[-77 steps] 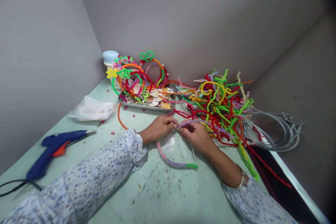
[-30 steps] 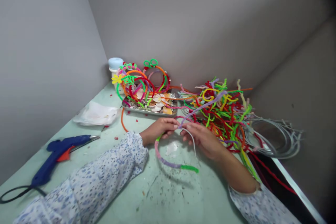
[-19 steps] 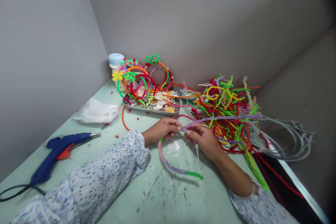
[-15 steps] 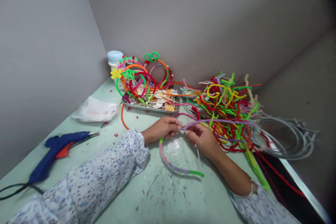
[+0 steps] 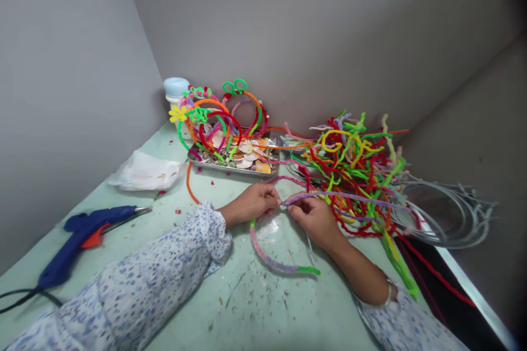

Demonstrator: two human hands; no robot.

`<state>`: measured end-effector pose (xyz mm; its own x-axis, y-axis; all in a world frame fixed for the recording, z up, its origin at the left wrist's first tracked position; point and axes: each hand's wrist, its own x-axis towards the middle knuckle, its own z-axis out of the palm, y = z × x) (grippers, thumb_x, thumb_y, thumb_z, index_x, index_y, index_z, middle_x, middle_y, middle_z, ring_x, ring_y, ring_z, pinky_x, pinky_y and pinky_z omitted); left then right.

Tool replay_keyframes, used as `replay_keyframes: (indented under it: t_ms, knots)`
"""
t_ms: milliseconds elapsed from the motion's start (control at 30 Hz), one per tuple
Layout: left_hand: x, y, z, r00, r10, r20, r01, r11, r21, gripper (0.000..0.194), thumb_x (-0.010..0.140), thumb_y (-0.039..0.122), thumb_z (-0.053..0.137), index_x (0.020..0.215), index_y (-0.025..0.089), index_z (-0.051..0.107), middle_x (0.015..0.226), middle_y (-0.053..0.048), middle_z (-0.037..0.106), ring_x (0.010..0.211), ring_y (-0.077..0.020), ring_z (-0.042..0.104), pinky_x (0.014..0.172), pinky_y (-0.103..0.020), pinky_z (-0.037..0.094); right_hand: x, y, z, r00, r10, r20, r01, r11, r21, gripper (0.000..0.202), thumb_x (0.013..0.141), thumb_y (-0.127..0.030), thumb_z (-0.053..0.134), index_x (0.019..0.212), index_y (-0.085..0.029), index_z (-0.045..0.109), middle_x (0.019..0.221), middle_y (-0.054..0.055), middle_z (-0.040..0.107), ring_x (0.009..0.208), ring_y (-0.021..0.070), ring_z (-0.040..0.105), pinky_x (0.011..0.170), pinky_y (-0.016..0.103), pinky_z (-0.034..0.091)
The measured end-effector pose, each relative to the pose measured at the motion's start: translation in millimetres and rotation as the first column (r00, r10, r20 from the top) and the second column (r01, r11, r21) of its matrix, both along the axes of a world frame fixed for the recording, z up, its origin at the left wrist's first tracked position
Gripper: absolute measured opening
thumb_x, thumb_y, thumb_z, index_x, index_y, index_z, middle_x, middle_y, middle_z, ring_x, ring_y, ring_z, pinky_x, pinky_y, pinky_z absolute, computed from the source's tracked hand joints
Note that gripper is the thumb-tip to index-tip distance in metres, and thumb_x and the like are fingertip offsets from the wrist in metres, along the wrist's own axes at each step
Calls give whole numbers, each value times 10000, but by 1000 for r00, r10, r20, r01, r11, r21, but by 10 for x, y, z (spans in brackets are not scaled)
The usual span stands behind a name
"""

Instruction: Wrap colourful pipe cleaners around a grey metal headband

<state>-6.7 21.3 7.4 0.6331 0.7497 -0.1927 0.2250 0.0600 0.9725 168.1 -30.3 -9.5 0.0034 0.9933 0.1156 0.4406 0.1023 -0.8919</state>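
My left hand (image 5: 257, 201) is closed in a pinch on a wrapped headband (image 5: 262, 255). Its curved band, covered in green, pink and purple fuzz with a green tip, hangs below the fingers. Close beside it, my right hand (image 5: 315, 218) pinches a purple pipe cleaner (image 5: 349, 195) against the band. The pipe cleaner's long free length runs off to the right above that hand. A thin bare pale end of the band shows under the right hand. My fingers cover most of the spot where pipe cleaner and band meet.
Behind my hands is a metal tray (image 5: 230, 169) of shells with several fuzzy headbands. Tangled pipe cleaners (image 5: 354, 170) and bare headbands (image 5: 457, 241) lie right. A blue glue gun (image 5: 68, 249) and white plastic bag (image 5: 148, 170) lie left; a blue-lidded container (image 5: 176, 88) stands behind.
The view has shifted slightly. The purple pipe cleaner's free length slopes lower at the right, while both hands keep their pinch close together.
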Motion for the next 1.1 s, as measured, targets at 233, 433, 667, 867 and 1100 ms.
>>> replay_keyframes:
  t_ms: [233, 433, 667, 867, 1100]
  knots:
    - [-8, 16, -6, 1000, -14, 0, 14, 1000, -8, 76, 746, 225, 522, 752, 149, 522, 495, 58, 472, 325, -42, 362, 334, -172, 261, 19, -10, 0, 998, 55, 4, -55, 998, 42, 133, 759, -204, 525, 815, -186, 644, 751, 12, 649, 667, 151, 583, 613, 253, 450]
    - [-15, 33, -8, 1000, -24, -4, 24, 1000, -6, 98, 728, 243, 530, 738, 146, 543, 479, 56, 471, 332, -52, 369, 344, -182, 256, 22, -47, 49, 993, 35, 114, -42, 997, 62, 156, 743, -179, 505, 780, -207, 654, 701, -2, 644, 651, 152, 580, 622, 260, 448]
    - [-17, 35, 6, 999, -40, 28, 41, 998, -39, 98, 708, 234, 541, 731, 138, 550, 485, 49, 473, 335, -59, 369, 344, -193, 261, 56, -63, 120, 969, 116, 217, -162, 965, 207, 167, 716, -143, 550, 785, -210, 687, 737, 14, 660, 684, 159, 599, 633, 254, 444]
    - [-13, 39, 2, 999, -41, 23, 43, 998, -55, 98, 709, 234, 550, 729, 138, 548, 481, 57, 466, 331, -51, 364, 341, -187, 263, 80, -75, 151, 948, 173, 269, -238, 943, 231, 150, 743, -208, 578, 831, -204, 699, 754, 43, 654, 678, 169, 594, 615, 270, 441]
    - [-48, 38, 10, 994, -92, 66, 96, 994, -55, 109, 723, 247, 563, 726, 139, 554, 477, 53, 468, 330, -49, 351, 332, -184, 240, 61, -64, 88, 947, 137, -290, -188, 970, -155, 204, 786, -364, 574, 816, -171, 633, 594, 2, 596, 520, 126, 535, 496, 238, 425]
